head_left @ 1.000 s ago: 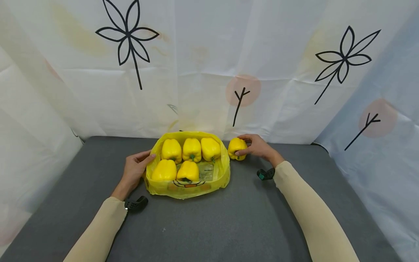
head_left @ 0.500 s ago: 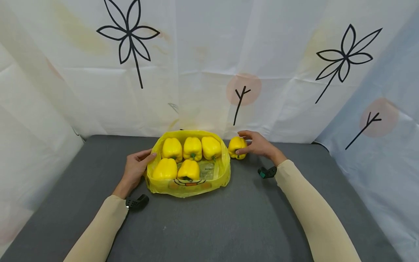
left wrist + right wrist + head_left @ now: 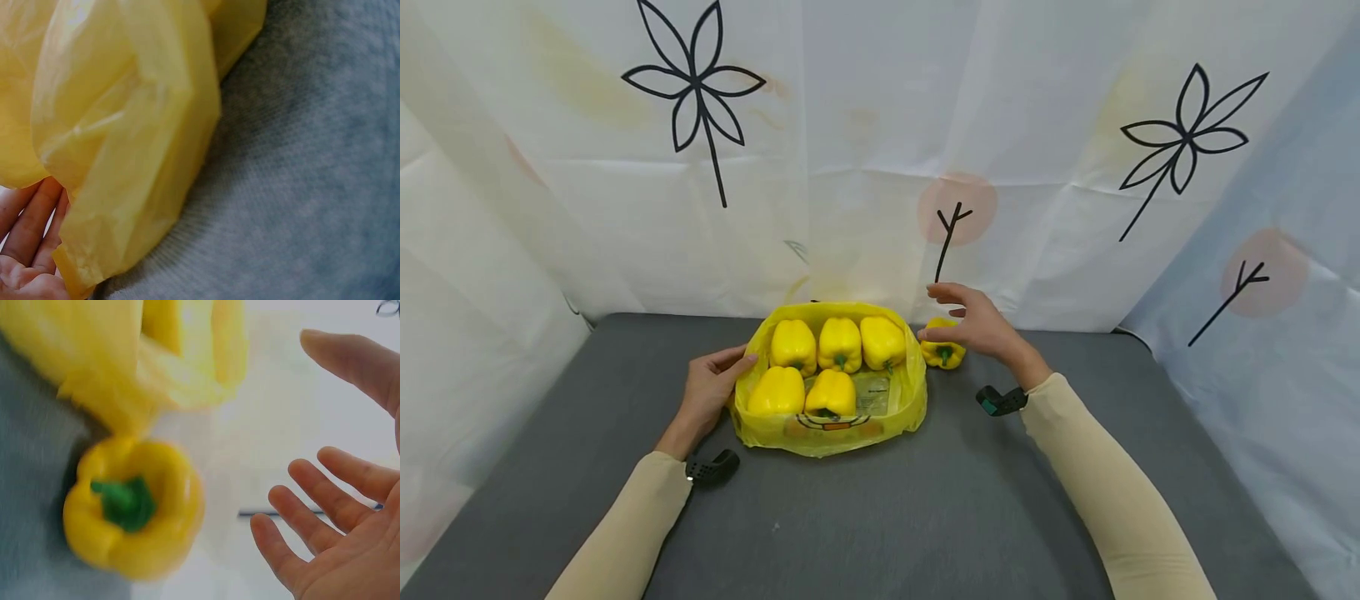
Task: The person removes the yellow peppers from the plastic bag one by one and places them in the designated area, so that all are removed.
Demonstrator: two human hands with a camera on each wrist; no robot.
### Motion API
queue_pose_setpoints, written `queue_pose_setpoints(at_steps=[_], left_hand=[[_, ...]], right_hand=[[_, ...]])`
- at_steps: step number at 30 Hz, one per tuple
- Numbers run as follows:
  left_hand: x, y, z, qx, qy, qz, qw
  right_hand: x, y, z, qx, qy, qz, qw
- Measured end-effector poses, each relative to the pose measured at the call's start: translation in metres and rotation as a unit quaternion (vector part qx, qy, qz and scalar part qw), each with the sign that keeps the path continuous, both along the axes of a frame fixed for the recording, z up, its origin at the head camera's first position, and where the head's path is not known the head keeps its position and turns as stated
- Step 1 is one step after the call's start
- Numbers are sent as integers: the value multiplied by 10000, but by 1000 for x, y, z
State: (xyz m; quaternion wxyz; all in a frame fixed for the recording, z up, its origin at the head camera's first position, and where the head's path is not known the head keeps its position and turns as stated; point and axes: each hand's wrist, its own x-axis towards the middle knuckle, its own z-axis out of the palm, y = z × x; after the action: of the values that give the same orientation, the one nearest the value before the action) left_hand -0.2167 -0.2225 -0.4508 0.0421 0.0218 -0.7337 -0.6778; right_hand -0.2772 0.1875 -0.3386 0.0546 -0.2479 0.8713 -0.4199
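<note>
A yellow plastic bag [image 3: 827, 437] stands wide-mouthed on the table, with several yellow bell peppers [image 3: 840, 343] inside in two rows. My left hand [image 3: 706, 396] holds the bag's left rim, thumb over the edge and fingers along the outside; in the left wrist view the bag hides the fingertips. Beside the bag's right side lies one more yellow bell pepper [image 3: 943, 354], green stem facing me. My right hand [image 3: 981, 323] hovers just over that pepper, partly covering it. The right wrist view shows its fingers spread and apart from the pepper [image 3: 134, 509].
The grey table [image 3: 880, 517] reaches back to a pale curtain [image 3: 865, 167] printed with line-drawn flowers. More curtain [image 3: 1285, 350] closes off the right side and the left. A dark wrist camera sits on each wrist.
My right hand has come off the loose bell pepper and lifted up and to the left. That pepper's stem now shows more fully. The left hand and the bag stay put.
</note>
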Motion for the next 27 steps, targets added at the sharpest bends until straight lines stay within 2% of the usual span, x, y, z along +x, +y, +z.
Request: queue_pose_setpoints(at_steps=[10, 19, 27], left_hand=[[-2, -1, -3, 36, 90, -85, 9999], [-3, -1, -5, 24, 165, -62, 9998], [0, 1, -3, 21, 143, -72, 9999]], right_hand=[[22, -44, -5, -400, 56, 748, 9964], [39, -77, -22, -420, -363, 1281, 9902], [52, -96, -41, -83, -692, 1259, 9896]])
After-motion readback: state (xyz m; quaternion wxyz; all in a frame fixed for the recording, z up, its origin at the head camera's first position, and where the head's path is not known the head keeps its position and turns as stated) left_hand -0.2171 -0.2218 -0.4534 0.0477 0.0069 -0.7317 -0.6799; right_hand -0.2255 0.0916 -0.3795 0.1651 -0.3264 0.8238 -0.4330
